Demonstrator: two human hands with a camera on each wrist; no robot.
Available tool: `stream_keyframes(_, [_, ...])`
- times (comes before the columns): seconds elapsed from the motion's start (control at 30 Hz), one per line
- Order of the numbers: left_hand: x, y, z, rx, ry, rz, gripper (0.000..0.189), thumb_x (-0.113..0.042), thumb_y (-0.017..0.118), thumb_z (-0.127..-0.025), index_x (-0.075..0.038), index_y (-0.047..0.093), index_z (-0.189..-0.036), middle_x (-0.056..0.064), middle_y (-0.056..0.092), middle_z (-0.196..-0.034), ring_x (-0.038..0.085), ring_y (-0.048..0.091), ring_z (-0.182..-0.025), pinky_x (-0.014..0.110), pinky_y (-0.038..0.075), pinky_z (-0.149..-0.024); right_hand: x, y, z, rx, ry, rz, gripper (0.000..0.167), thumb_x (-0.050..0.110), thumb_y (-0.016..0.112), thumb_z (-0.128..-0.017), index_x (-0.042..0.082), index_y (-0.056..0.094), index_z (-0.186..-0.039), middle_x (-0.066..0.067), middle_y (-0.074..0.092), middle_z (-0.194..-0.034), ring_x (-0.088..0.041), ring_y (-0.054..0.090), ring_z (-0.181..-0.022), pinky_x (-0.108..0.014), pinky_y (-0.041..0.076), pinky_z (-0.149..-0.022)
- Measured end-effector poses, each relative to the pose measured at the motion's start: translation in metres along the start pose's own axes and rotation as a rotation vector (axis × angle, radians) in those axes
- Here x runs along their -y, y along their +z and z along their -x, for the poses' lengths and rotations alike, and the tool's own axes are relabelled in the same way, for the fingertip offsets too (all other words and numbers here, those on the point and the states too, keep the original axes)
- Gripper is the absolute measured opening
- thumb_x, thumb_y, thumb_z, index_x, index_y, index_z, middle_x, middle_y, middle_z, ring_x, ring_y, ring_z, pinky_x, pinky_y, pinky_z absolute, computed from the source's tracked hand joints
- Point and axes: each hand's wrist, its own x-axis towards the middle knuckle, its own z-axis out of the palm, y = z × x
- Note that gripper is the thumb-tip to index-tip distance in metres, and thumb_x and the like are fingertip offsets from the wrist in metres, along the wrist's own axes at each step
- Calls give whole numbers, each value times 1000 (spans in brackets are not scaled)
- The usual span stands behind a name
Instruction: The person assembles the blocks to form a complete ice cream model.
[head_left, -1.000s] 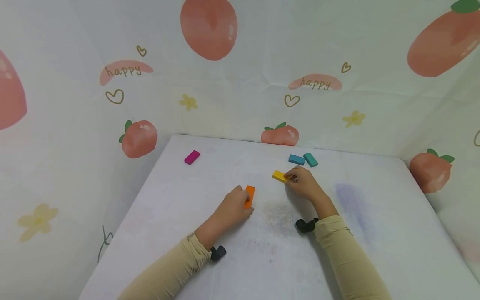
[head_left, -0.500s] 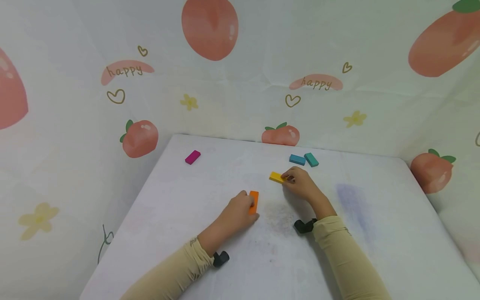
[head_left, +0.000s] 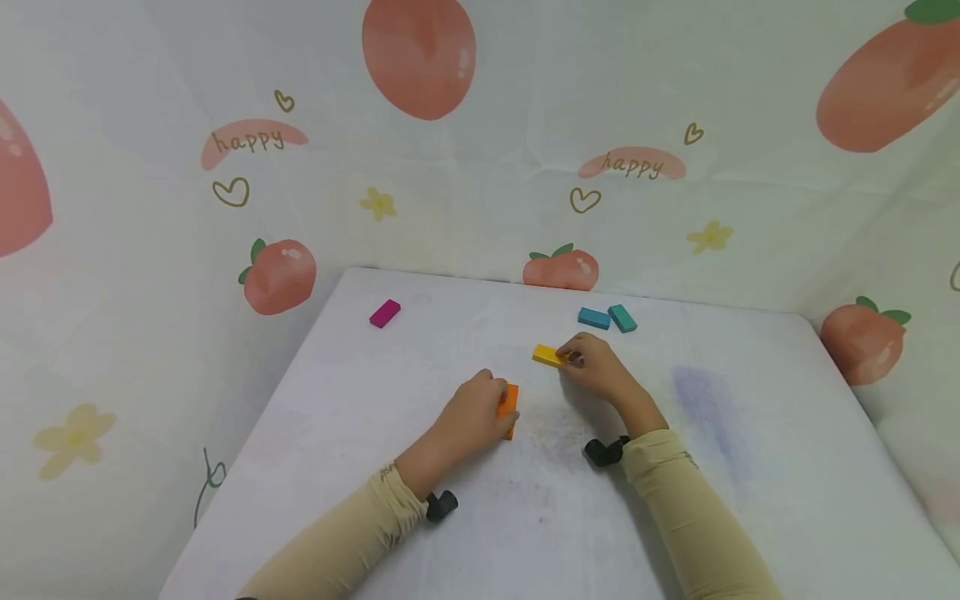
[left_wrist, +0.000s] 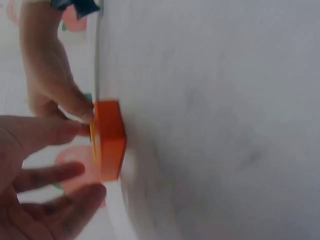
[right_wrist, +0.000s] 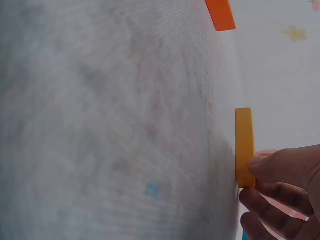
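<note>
In the head view, the left hand [head_left: 468,414] curves over an orange rectangular block [head_left: 512,397] at centre of the white counter [head_left: 570,533]; to the upper right, the right hand [head_left: 597,368] holds a yellow rectangular block [head_left: 545,355]. In the left wrist view, I cannot tell if the left fingers [left_wrist: 82,200] grip. In the right wrist view, lower right, fingers pinch the yellow block's end. Positioning both blocks seems in hand; the next move calls for steady guiding.
</note>
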Motion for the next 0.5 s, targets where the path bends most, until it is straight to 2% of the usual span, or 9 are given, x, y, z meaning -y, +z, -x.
stream_keyframes(0.17, [12,-10,-22,24,59,-28,28,-25,75,-99,-4,75,-117,8,66,-106,15,59,-83,28,56,-80,3,0,0,0,-20,-8,23,4,71,-97,0,77,-120,-16,69,-121,-33,66,-112,-50,57,-105])
stream_keyframes(0.4, [22,-23,-53,81,123,26,28,-21,72,-101,-3,73,-123,13,67,-117,22,65,-99,34,58,-91,6,1,0,16,-7,-22,23,4,71,-98,1,77,-120,-17,69,-121,-33,66,-113,-49,58,-105])
stream_keyframes(0.5, [23,-24,-66,115,129,32,30,-19,72,-102,-2,71,-127,15,67,-123,26,68,-107,36,59,-97,7,2,0,22,-3,-24,23,6,72,-98,1,78,-119,-16,69,-121,-32,66,-113,-49,58,-106])
